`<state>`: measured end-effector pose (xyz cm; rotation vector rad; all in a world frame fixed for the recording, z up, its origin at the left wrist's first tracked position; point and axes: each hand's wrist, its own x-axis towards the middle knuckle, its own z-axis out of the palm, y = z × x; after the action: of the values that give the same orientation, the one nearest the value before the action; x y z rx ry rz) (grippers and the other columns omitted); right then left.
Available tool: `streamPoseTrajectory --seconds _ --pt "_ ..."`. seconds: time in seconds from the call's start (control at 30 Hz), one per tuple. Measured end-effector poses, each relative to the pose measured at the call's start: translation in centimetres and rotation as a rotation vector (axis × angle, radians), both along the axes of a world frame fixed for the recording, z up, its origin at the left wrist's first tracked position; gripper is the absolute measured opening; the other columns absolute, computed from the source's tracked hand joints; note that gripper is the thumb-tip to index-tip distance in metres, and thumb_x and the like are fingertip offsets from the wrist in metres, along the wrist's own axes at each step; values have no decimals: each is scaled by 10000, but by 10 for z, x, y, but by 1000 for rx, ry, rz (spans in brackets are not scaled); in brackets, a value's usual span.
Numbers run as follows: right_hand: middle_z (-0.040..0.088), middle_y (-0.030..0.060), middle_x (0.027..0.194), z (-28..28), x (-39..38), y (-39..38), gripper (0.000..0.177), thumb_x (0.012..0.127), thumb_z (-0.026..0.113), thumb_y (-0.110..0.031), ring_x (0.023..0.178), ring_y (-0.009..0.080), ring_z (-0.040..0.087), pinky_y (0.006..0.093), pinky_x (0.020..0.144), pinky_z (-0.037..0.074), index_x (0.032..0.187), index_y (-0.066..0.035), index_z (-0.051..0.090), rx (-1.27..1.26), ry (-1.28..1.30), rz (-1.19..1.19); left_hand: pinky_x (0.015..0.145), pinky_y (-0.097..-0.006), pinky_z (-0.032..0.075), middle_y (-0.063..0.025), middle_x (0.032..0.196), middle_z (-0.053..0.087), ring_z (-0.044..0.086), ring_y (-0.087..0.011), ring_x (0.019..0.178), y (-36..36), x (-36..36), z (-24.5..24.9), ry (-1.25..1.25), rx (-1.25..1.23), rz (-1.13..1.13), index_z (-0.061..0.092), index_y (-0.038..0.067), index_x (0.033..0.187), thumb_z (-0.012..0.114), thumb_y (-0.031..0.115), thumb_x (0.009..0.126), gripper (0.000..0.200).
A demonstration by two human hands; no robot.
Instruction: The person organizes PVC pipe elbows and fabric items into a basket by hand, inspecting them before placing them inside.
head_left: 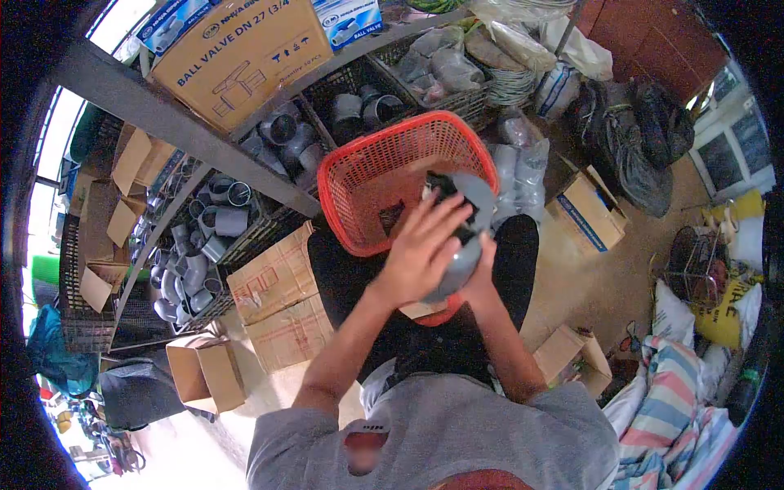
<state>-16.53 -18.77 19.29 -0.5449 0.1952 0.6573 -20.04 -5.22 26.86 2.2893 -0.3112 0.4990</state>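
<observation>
A large, rounded grey plastic pipe fitting (476, 196) is held over the near end of a red plastic basket (351, 147). My right hand (480, 269) grips its lower right side, fingers wrapped around it. Against the fitting's upper left, my left hand (420, 249) presses a black cloth-like piece (442, 185) with extended fingers; motion blurs them slightly. How much of this piece lies under the palm is hidden. Inside the basket, a small dark item (391, 217) lies on the bottom. The basket sits in front of me, between my knees.
Black crates hold grey pipe fittings at the left (222, 220) and behind the basket (359, 110). A ball valve carton (245, 61) sits on a shelf above a metal beam (196, 114). Flattened cardboard (282, 294) lies left; open boxes (586, 208) stand right.
</observation>
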Motion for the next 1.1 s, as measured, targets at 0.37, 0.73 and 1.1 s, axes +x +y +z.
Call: streamPoseTrajectory --seconds 0.37,0.73,1.1 --pt "603 96 1277 -2 56 -4 734 898 500 -675 1150 282 581 447 997 465 1353 -100 522 -117 -76 -114 1178 -512 262 -10 1488 505 427 -260 1373 -16 3 -20 -309 451 54 629 194 1325 669 316 865 477" --pt "602 91 1280 -1 9 -6 761 897 440 -678 1147 274 601 423 969 499 1389 -100 500 -35 -146 -73 1230 -476 162 -107 1495 493 324 -331 1467 35 74 16 110 -257 -419 584 88 1376 503 264 1006 418" --pt "594 144 1290 24 47 3 804 882 501 -675 1145 310 601 452 991 491 1391 -53 471 -146 -65 -227 1169 -567 232 -230 1545 369 373 -463 1383 -11 -32 -39 -182 43 194 430 6 1472 549 268 955 591"
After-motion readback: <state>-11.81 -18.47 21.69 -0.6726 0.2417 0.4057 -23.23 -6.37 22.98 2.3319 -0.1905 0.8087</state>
